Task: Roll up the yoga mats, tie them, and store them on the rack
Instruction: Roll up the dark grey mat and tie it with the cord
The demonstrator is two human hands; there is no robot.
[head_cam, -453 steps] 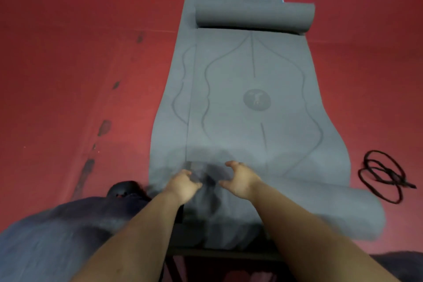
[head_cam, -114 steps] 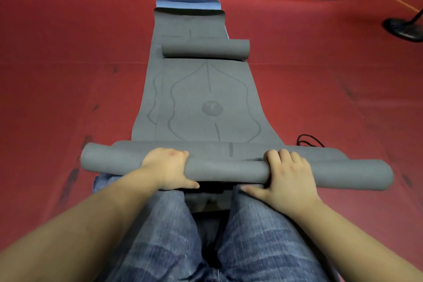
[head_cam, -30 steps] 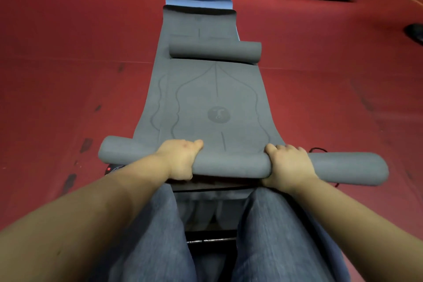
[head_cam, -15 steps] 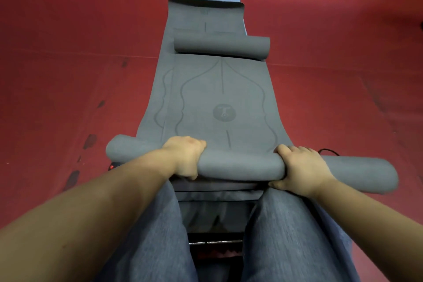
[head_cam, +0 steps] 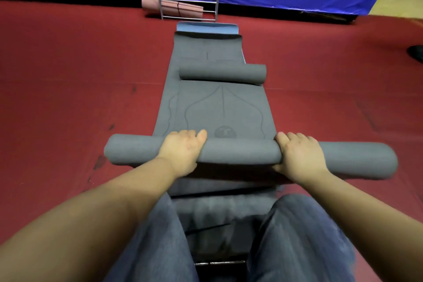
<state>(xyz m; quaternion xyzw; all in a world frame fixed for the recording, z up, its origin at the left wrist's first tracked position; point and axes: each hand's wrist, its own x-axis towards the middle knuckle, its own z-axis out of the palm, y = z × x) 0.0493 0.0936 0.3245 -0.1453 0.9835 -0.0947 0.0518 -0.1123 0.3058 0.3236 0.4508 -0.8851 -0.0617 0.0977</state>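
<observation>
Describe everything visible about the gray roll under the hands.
The gray roll is the rolled-up near end of a gray yoga mat, a thick tube of matte, foam-like material lying crosswise on the red floor. Its ends stick out past the flat part on both sides. The left hand and right hand rest on top, fingers curled over it. The unrolled part ahead bears faint curved lines and a round logo, partly hidden by the roll. No tie is visible on it.

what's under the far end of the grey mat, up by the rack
A blue mat lies under the grey mat; only its far edge and a sliver on the right side show. How far it runs beneath is hidden. A small grey roll rests on top of the grey mat.
</observation>
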